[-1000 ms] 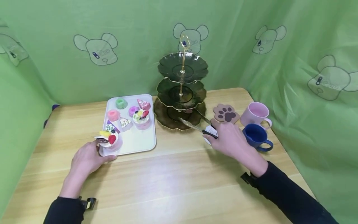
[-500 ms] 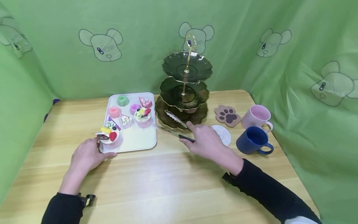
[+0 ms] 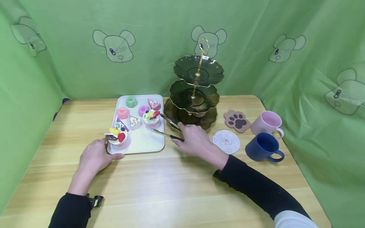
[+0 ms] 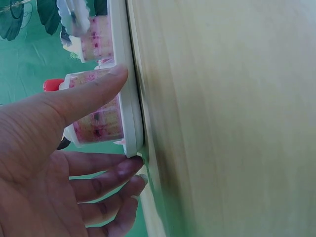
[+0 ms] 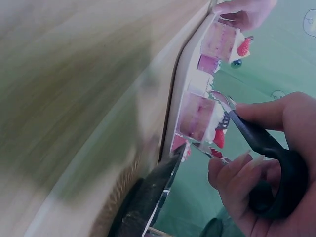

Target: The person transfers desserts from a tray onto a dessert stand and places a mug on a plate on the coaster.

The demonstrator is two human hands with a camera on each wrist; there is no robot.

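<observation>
My left hand (image 3: 95, 155) grips the near left corner of a white tray (image 3: 144, 144), thumb along the front rim and fingers at its side. Next to it on the tray stands a fruit-topped cake cup (image 3: 124, 144). My right hand (image 3: 195, 139) holds metal tongs (image 3: 177, 138) with black handles. Their spread tips reach over the tray's right side, around a second cake cup (image 3: 151, 122); in the right wrist view I cannot tell whether they touch this cup (image 5: 196, 116). Small ring-shaped sweets (image 3: 123, 112) and cake wedges (image 3: 154, 104) lie behind and between the cups.
A dark three-tier stand (image 3: 196, 104) rises just right of the tray. A brown item (image 3: 201, 114) sits on its lowest tier, partly hidden. To the right lie a paw-shaped coaster (image 3: 236, 121) and a round white coaster (image 3: 226, 142), beside a pink mug (image 3: 265, 123) and a blue mug (image 3: 260, 147).
My right hand has moved left with the tongs, from the stand's lowest tier to the tray's right cake cup. The round coaster is now uncovered. The left hand still grips the tray corner.
</observation>
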